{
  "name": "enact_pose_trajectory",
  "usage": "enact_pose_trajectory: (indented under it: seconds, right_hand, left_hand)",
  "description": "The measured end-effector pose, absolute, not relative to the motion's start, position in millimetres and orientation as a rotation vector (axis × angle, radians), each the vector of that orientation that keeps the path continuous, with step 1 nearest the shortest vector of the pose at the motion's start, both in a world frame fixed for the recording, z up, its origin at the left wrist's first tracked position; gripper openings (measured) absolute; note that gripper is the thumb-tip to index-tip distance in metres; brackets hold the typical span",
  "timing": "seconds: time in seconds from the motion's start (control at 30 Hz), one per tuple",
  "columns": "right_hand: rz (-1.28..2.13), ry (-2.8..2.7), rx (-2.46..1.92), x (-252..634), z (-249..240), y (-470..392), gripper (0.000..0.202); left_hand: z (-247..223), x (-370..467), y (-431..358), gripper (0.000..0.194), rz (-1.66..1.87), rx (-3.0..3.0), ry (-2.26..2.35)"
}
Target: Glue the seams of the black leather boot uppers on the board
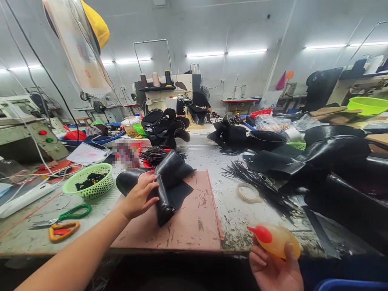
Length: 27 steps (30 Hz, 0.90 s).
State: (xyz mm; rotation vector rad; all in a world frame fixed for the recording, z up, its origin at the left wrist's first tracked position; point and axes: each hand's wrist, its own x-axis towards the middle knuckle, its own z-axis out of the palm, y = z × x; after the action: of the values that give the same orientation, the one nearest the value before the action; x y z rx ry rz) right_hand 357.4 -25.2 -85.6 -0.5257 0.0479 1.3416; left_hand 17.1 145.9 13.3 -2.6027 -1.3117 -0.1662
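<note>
A folded black leather piece (pixel 166 188), glossy outside and matte on its inner flap, lies on a pinkish board (pixel 197 226) before me. My left hand (pixel 141 198) reaches across from the left and rests against it, fingers spread and touching its raised fold. Low on the right, my right hand (pixel 274 266) is wrapped round a yellowish translucent squeeze bottle (pixel 281 238). Its red nozzle points left, and the bottle is held sideways near the table's front edge, apart from the leather.
Scissors (pixel 69 214) with green handles, orange-handled scissors (pixel 63 231) and a green basket (pixel 71 186) are at left. Tape (pixel 248 192), black strips (pixel 260 182) and heaped black leather (pixel 336 149) lie right. A person (pixel 201 103) works behind, near a sewing machine (pixel 182 87).
</note>
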Motion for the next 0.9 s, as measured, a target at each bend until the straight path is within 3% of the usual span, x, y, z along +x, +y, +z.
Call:
enact_pose_trajectory:
  seconds: [0.1,0.17,0.37,0.57,0.77,0.9]
  right_hand:
    - [1.352,0.068,-0.502,349,-84,-20,0.050]
    - [1.351,0.094,-0.480,341,-83,-14,0.050]
    - [1.319,0.126,-0.514,328,-86,-4,0.048]
    - [1.287,0.162,-0.535,332,-86,-5,0.051]
    - [1.299,0.137,-0.541,326,-82,5,0.052]
    - [1.275,0.083,-0.562,324,-73,13,0.049]
  left_hand:
    - [3,-2,153,0.056,-0.059,-2.658,-1.324]
    - [0,-7,162,0.059,0.016,-2.679,-1.336]
    - [24,-9,167,0.047,0.210,-2.800,-1.198]
    - [41,-36,121,0.041,0.899,-2.685,-1.338]
    - [1,-12,97,0.042,0.386,-2.768,-1.192]
    - [-21,33,119,0.052,0.415,-2.894,-1.381]
